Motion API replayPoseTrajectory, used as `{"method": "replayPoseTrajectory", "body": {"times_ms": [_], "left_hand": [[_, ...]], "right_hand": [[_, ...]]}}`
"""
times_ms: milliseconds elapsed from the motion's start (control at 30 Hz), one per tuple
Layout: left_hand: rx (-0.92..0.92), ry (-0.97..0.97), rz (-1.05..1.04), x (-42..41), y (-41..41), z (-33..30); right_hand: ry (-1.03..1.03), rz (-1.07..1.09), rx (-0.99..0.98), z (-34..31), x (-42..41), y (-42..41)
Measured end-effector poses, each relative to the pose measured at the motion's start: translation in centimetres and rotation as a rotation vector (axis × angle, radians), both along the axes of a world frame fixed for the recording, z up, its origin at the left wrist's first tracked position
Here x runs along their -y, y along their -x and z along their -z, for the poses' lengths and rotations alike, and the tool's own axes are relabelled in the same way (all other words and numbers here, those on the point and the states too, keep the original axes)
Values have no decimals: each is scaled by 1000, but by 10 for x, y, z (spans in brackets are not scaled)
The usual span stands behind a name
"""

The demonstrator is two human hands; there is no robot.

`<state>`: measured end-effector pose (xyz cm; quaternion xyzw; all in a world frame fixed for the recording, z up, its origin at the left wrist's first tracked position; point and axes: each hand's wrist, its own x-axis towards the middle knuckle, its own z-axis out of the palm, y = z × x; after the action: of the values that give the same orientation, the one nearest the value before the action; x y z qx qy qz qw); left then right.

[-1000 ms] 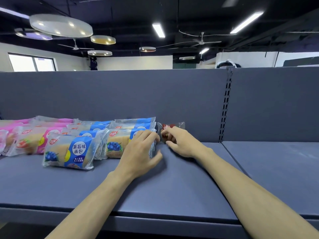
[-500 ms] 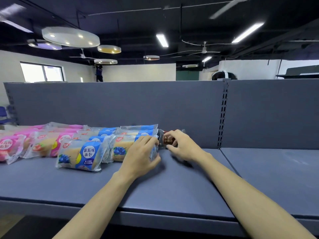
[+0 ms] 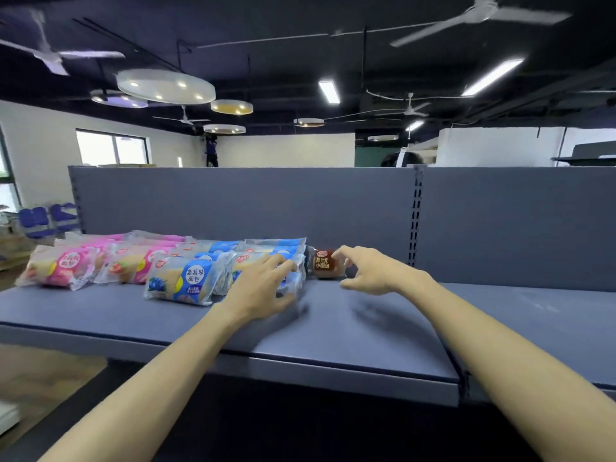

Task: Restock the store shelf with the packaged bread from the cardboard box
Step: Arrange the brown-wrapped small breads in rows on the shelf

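On the grey shelf the left hand lies flat across a blue bread pack while the right hand, fingers loosely spread, hovers just beside the placed brown bread pack — next, likely, back to the unseen box.
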<state>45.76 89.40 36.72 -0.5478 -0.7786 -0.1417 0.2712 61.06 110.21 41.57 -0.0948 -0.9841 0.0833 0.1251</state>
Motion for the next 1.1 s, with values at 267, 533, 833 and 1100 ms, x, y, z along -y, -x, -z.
{"method": "replayPoseTrajectory", "body": {"times_ms": [267, 533, 833, 1100], "left_hand": [[-77, 38, -167, 99, -3, -25], [-85, 107, -328, 242, 19, -21], [65, 193, -403, 401, 56, 5], [125, 202, -338, 453, 74, 34]], "right_hand": [[7, -163, -13, -11, 91, 37], [-1, -339, -38, -20, 211, 98], [-42, -398, 32, 18, 379, 161], [-17, -354, 82, 36, 436, 174]]}}
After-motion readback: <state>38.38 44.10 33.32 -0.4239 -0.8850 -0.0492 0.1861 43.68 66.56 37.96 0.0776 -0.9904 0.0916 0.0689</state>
